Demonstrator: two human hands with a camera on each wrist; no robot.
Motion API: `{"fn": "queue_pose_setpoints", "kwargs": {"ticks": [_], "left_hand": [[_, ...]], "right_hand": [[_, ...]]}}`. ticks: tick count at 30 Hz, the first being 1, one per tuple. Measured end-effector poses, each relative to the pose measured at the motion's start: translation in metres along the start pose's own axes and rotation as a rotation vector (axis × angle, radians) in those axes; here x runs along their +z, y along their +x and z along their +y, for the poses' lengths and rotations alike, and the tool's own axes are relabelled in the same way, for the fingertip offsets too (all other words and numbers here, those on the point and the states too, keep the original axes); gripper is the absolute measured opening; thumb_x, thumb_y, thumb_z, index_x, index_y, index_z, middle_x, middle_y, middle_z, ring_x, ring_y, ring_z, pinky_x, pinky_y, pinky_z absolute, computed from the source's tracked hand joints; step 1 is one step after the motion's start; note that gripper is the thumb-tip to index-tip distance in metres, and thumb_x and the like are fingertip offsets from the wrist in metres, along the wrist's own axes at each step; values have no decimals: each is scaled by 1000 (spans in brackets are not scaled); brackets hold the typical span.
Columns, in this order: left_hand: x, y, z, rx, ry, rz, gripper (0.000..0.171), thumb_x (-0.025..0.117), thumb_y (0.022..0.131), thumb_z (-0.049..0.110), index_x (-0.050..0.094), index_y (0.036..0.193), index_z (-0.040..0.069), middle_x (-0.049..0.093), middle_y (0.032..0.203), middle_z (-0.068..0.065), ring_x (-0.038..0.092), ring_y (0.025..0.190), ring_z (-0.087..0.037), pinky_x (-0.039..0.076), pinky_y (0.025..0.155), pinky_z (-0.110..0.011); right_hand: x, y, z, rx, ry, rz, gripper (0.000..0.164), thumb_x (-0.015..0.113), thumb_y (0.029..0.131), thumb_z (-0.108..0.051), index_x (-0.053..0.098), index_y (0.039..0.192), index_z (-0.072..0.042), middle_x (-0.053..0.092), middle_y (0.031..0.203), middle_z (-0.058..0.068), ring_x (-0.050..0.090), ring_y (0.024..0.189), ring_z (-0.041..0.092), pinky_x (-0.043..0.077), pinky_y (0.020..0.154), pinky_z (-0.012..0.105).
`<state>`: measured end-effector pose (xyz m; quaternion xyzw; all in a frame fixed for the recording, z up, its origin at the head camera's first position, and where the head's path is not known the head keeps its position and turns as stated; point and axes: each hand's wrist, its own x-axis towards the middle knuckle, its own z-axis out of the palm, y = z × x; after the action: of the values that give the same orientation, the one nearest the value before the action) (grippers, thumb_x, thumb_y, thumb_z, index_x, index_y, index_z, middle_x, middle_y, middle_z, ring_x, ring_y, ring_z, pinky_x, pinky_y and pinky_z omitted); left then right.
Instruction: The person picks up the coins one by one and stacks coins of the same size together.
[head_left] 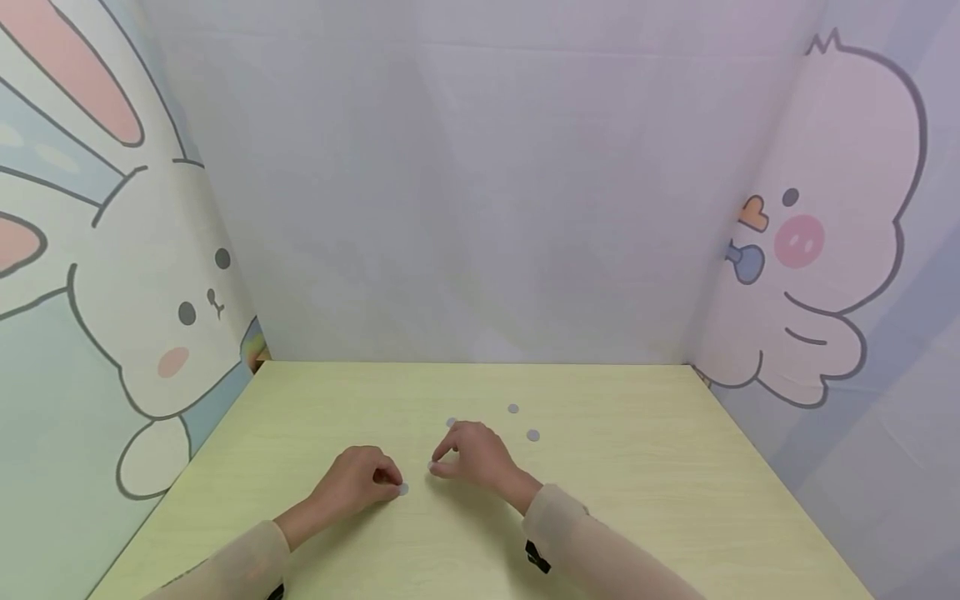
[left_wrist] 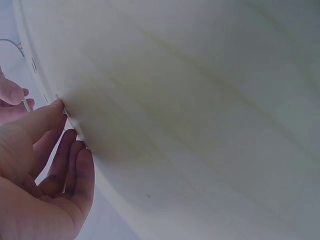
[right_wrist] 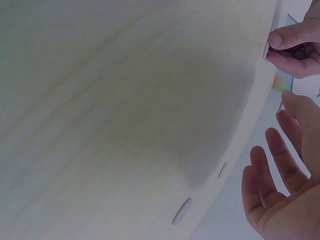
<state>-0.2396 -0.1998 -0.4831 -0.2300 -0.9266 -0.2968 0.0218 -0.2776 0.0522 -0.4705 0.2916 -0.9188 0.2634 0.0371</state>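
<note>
My left hand (head_left: 358, 482) is low over the table, thumb and forefinger pinching the edge of a small pale round disc (head_left: 403, 489). In the right wrist view that disc (right_wrist: 266, 50) stands on edge at its fingertips, right at the tabletop. My right hand (head_left: 480, 457) pinches a second disc (head_left: 432, 465) between thumb and forefinger, a short way right of and beyond the first. Seen from the left wrist, this second disc (left_wrist: 27, 104) is a thin tilted sliver. The right hand's other fingers (right_wrist: 277, 155) are loosely bent and spread apart.
Beyond the right hand, three more pale discs lie on the light wood table (head_left: 637, 500): one disc (head_left: 452, 422) partly behind the hand, a farther disc (head_left: 513, 408), and another disc (head_left: 533, 435) to the right. A cloth backdrop (head_left: 480, 208) with cartoon animals surrounds the table.
</note>
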Motion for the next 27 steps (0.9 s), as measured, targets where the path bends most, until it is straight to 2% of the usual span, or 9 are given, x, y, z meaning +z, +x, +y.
{"fn": "queue_pose_setpoints", "kwargs": {"ticks": [7,16,27], "left_hand": [[1,1,0,-9,10,10,8,90,86,20,83,87,17,68,81,14,57,75,0,50,69,-23],[1,1,-2,9,11,25,9,90,85,15,82,85,19,67,80,16,56,74,1,49,68,-23],[1,1,-2,20,-4,25,12,91,83,12,82,85,20,67,80,16,56,74,0,49,67,-23]], "right_hand": [[12,2,-11,-13,-19,-33,8,88,89,-32,87,91,-25,74,91,-12,66,87,8,49,73,20],[23,6,-17,-32,-52,-67,7,88,88,-32,88,91,-26,72,87,-14,59,80,-1,46,70,16],[29,6,-23,-57,-55,-54,6,89,88,-29,88,90,-23,74,86,-14,58,78,-2,45,68,14]]}}
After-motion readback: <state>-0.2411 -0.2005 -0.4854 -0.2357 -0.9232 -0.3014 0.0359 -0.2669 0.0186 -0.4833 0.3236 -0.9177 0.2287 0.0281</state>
